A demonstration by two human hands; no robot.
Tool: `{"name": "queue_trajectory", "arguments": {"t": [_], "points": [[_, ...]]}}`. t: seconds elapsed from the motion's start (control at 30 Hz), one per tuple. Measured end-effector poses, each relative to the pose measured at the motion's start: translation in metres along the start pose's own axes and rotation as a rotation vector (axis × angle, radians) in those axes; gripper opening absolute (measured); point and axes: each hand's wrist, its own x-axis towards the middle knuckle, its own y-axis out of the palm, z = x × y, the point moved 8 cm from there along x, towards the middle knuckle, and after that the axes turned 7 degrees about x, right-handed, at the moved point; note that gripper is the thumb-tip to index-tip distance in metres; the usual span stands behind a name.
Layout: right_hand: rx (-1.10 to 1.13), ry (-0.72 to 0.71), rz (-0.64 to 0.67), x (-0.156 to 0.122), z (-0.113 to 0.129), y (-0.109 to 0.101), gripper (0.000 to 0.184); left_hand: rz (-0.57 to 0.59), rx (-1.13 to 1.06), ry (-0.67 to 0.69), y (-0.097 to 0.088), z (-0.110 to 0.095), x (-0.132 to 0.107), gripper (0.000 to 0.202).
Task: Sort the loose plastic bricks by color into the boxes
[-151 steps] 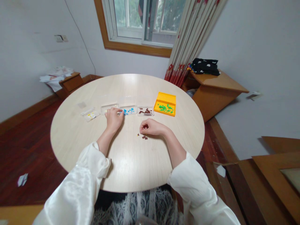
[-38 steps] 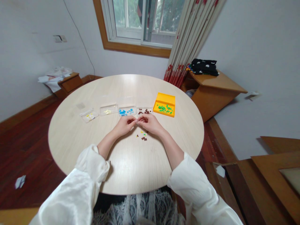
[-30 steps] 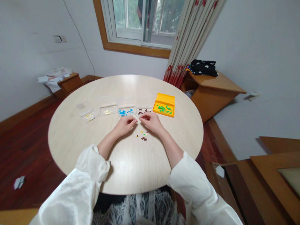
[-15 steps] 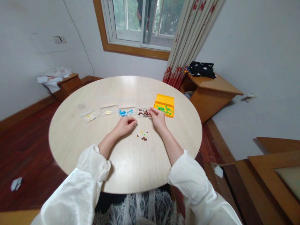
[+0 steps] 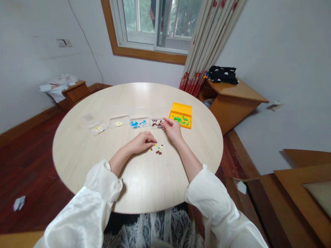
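Note:
My left hand (image 5: 142,142) rests low over the table, loosely curled, its thumb and fingertips slightly apart at the edge of a small group of loose building pieces. Among these are brown pieces (image 5: 158,152), a green piece (image 5: 159,147) and a yellow piece (image 5: 156,145). My right hand (image 5: 172,131) is at the right end of a clear box of brown pieces (image 5: 156,123). Its thumb and fingers are drawn together in a pinch there; whatever is between them is too small to make out. The hand covers part of that box.
Left of the brown pieces stand a clear box of blue pieces (image 5: 139,123), a clear box of pale yellow pieces (image 5: 119,121) and a plastic bag (image 5: 98,127). An open yellow case (image 5: 180,109) with green pieces stands at the right. All are on a round table (image 5: 139,189).
My left hand has moved right and nearer to me, up to the loose pieces. My right hand has shifted slightly left at the box of brown pieces.

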Motion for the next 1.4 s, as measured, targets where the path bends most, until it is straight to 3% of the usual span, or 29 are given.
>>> {"name": "queue_trajectory", "arguments": {"t": [0.17,0.3,0.43,0.57,0.67,0.83,1.1,1.23,1.4], "points": [[-0.009,-0.014,0.021,0.0,0.0,0.003,0.033,0.003,-0.02,-0.001,0.001,0.0,0.0,0.013],[-0.042,-0.044,0.084,-0.004,0.01,0.004,0.023,0.005,-0.021,-0.006,0.002,0.0,0.0,0.012],[-0.087,-0.036,0.351,-0.02,0.025,0.016,0.01,-0.041,-0.015,-0.064,-0.002,0.004,0.0,0.012],[-0.181,0.105,0.714,-0.048,0.021,0.035,0.012,-0.15,0.02,-0.153,-0.014,0.014,0.0,0.012],[-0.278,0.132,0.814,-0.058,0.016,0.042,0.013,-0.212,0.052,-0.179,-0.022,0.017,0.0,0.014],[-0.377,0.134,0.865,-0.064,0.009,0.048,0.004,-0.266,0.092,-0.2,-0.028,0.017,0.0,0.027],[-0.428,0.062,0.861,-0.065,0.016,0.049,0.009,-0.381,0.039,-0.247,-0.037,0.029,-0.001,0.034],[-0.38,-0.01,0.753,-0.06,0.024,0.048,0.008,-0.372,-0.119,-0.261,-0.032,0.036,-0.001,0.026],[-0.192,0.032,0.549,-0.049,0.023,0.042,0.005,-0.338,-0.264,-0.264,-0.027,0.038,0.0,0.014]]}}
